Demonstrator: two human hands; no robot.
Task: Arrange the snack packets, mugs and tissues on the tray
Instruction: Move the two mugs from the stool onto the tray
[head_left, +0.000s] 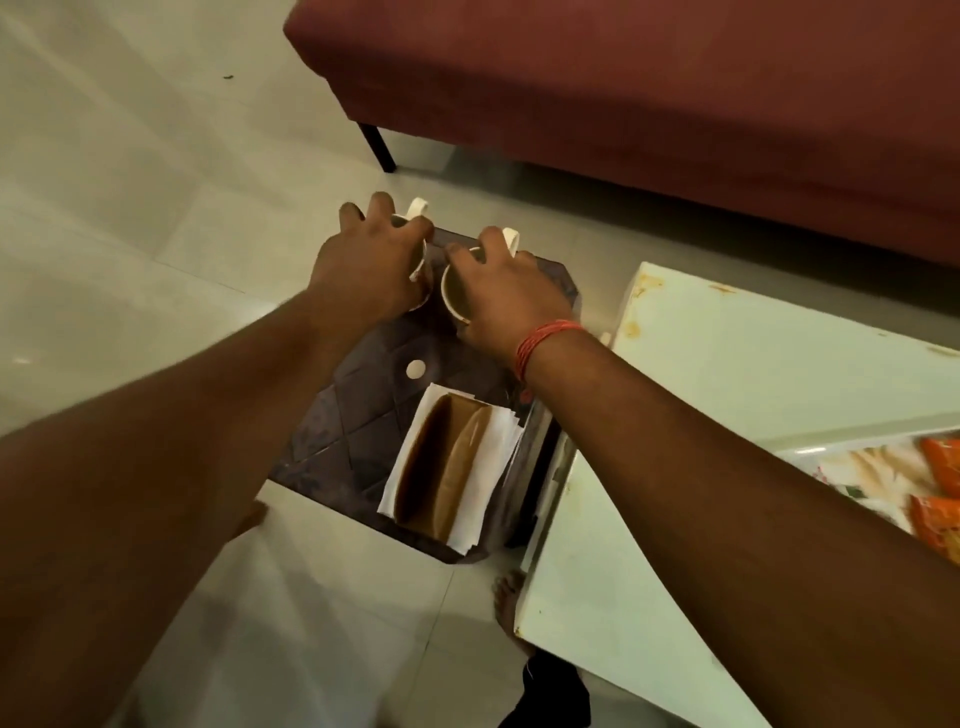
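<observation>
A dark patterned tray (358, 415) rests on a low stand beside the white table. At its far end stand two white mugs. My left hand (371, 260) grips the left mug (420, 209) from above, and my right hand (511, 296) holds the right mug (453, 291) by its rim. White tissues (491, 452) lie at the near right of the tray under a brown holder (441, 462). Orange snack packets (940, 499) lie on the white table at the far right, partly cut off by the frame.
A white table (727, 374) with stains stands to the right of the tray. A dark red sofa (649, 104) with a black leg runs across the back. The floor (130, 208) is pale tile. A bare foot (509, 597) shows below the table's corner.
</observation>
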